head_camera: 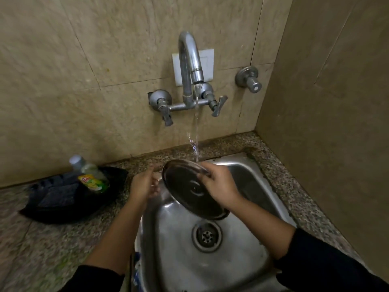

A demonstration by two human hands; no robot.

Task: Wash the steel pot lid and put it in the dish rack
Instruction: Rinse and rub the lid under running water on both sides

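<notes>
The round steel pot lid (185, 188) is tilted over the steel sink (248, 171), its far rim under the running water. My right hand (219, 186) grips the lid at its right edge, fingers curled over the rim. My left hand (144, 184) is just left of the lid with relaxed fingers, blurred, close to its left rim; whether it touches the lid is unclear. No dish rack is in view.
The wall tap (190, 76) pours a thin stream into the sink; the drain (206, 236) lies below the lid. A black tray (69, 205) on the granite counter at the left holds a dish soap bottle (92, 178) and a dark scrubber. A wall closes the right side.
</notes>
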